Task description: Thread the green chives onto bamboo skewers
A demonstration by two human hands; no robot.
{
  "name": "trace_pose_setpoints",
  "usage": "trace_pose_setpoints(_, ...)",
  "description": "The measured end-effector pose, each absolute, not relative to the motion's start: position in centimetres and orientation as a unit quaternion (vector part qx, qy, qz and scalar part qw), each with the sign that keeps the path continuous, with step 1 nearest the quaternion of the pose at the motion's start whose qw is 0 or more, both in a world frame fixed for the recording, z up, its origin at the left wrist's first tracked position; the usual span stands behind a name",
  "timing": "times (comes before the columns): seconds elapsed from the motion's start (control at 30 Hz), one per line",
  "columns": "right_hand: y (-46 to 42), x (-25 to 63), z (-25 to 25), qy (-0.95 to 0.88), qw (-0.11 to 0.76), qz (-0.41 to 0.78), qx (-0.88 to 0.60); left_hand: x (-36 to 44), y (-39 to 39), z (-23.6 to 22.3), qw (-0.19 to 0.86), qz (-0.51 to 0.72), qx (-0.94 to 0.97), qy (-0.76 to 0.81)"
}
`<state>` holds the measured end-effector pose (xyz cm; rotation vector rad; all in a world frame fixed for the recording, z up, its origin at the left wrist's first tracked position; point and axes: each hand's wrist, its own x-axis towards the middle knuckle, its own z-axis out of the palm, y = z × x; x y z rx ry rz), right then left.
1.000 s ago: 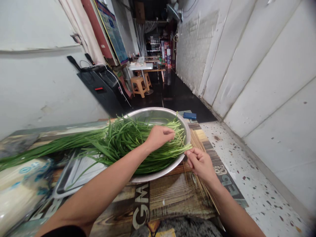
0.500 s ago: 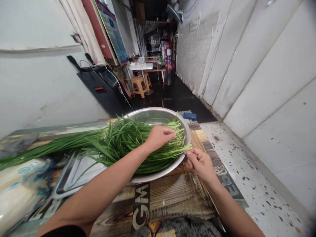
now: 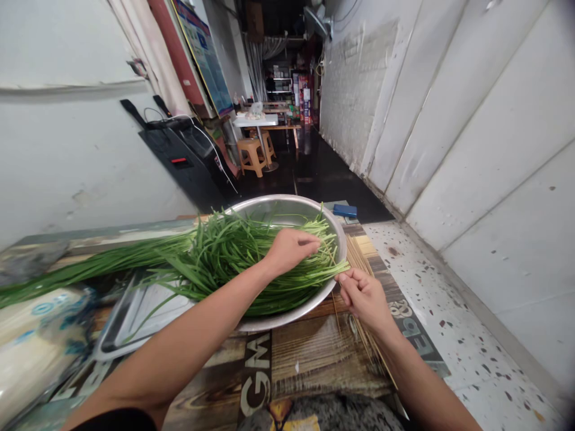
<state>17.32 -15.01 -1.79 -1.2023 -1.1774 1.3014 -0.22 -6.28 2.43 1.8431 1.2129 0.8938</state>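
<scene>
A round metal basin [image 3: 287, 203] on the table holds a thick heap of garlic chives [image 3: 233, 245], with green leaves to the left and pale stalk ends to the right. My left hand [image 3: 294, 248] reaches over the heap, its fingers pinched down among the pale stalks; the fingertips are partly hidden. At the basin's right rim, my right hand [image 3: 363, 294] is closed, with thumb and forefinger pinched at the ends of a few stalks that stick out over the rim. Thin bamboo skewers [image 3: 359, 254] lie on the table beneath and beside my right hand.
Left of the basin are a metal tray [image 3: 112, 338] and a plastic bag with pale contents [image 3: 42, 347]. Long chive leaves trail leftward across them. A small blue box [image 3: 345, 211] lies behind the basin. Farther off stand a white table [image 3: 256, 121] and stools [image 3: 251, 157].
</scene>
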Motion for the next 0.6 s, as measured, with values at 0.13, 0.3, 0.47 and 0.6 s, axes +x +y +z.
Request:
trace_pose_setpoints(0.13, -15.08, 17.26, -1.65, -0.485, 0.484, 0.535, -0.494, -0.07, -6.33, 2.43, 0.364, 0.345, 0.716, 0.485)
trace_pose_setpoints(0.3, -15.03, 17.26, -1.79, -0.488, 0.486, 0.531, -0.493, -0.19, -6.17, 1.94, 0.348, 0.357, 0.716, 0.489)
trace_pose_setpoints(0.47, -15.04, 17.24, -1.92, -0.488, 0.487, 0.53, -0.493, -0.3, -6.16, 1.83, 0.335, 0.356, 0.724, 0.486)
trace_pose_setpoints(0.6, -15.05, 17.2, -1.84, -0.485, 0.49, 0.533, -0.491, -0.34, -6.19, 1.87, 0.333, 0.357, 0.724, 0.487)
